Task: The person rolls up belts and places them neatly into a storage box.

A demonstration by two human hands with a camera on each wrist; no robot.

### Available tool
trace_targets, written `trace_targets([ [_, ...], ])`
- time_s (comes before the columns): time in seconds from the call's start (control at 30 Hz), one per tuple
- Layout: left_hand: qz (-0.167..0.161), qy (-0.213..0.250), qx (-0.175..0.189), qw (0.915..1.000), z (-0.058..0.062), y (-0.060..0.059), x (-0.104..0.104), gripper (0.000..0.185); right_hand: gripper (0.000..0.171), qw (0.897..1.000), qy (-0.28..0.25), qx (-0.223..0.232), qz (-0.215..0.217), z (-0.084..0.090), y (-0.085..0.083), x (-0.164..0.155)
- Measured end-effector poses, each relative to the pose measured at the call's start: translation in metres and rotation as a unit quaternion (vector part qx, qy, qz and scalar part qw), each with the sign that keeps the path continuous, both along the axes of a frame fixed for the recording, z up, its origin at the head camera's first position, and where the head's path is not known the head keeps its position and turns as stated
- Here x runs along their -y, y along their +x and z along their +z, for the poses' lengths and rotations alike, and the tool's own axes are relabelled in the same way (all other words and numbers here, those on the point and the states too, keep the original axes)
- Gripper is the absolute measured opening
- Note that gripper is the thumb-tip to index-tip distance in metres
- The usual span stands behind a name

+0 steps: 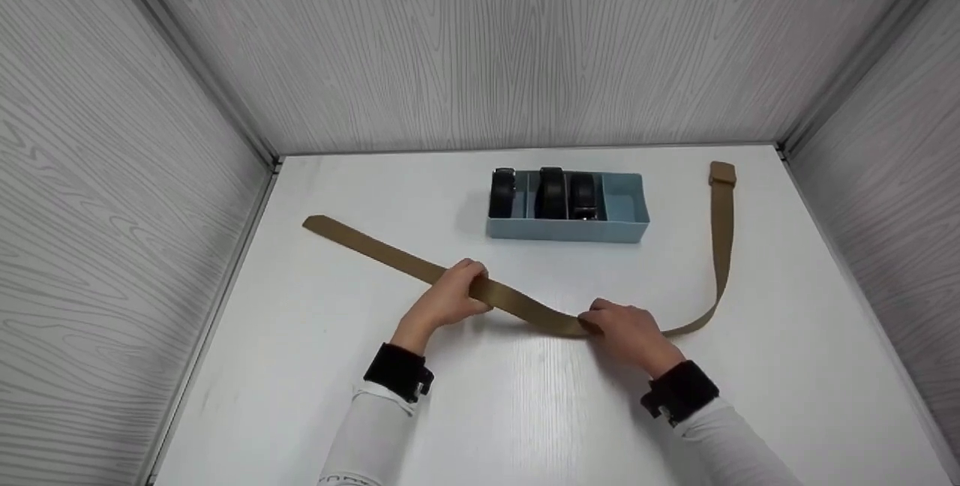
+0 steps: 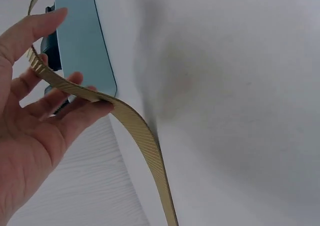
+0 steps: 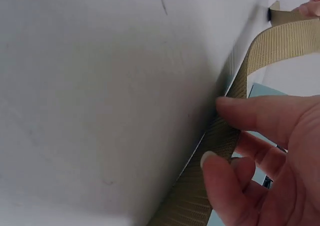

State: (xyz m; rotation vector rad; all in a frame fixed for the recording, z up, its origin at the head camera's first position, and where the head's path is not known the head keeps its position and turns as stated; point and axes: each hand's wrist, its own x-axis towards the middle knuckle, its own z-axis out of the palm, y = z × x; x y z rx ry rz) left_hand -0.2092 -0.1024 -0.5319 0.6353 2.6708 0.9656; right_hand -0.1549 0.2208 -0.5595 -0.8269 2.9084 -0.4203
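Note:
A long tan webbing belt stretches across the white table, its plain tip at the left and its square buckle at the far right. My left hand supports the strap near the middle; in the left wrist view the strap crosses the fingers while the thumb stands away from it. Farther right, my right hand pinches the strap between thumb and fingers. Between the hands the strap twists and sags. Beyond the right hand it curves up toward the buckle.
Behind the hands stands a blue divided box. Three rolled black belts, among them the middle one, sit in its left and middle compartments. Grey wood-grain panels enclose the table at the back and sides.

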Motion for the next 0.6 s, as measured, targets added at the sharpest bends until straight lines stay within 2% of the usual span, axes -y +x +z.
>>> trace_targets([
  [0.13, 0.004, 0.012, -0.039, 0.9992, 0.001, 0.005, 0.000, 0.036, 0.029, 1.000, -0.002, -0.019, 0.008, -0.002, 0.001, 0.002],
  [0.23, 0.024, 0.001, -0.085, 0.9961, 0.003, 0.006, -0.004, 0.036, 0.028, 0.999, -0.004, -0.035, 0.010, -0.004, 0.001, 0.006],
  [0.3, 0.039, -0.009, -0.116, 0.9925, 0.002, 0.006, -0.010, 0.035, 0.029, 1.000, -0.007, -0.029, 0.004, -0.005, 0.001, 0.010],
  [0.37, 0.047, -0.024, -0.141, 0.9886, 0.001, 0.006, -0.017, 0.034, 0.038, 1.000, -0.013, -0.006, -0.013, -0.004, 0.001, 0.016],
  [0.47, 0.042, -0.061, -0.179, 0.9811, -0.001, 0.006, -0.029, 0.031, 0.064, 0.996, -0.049, 0.055, -0.048, 0.000, 0.002, 0.028],
  [0.6, 0.018, -0.118, -0.228, 0.9664, -0.002, 0.007, -0.047, 0.029, 0.078, 0.977, -0.150, 0.128, -0.083, 0.005, 0.001, 0.047],
])
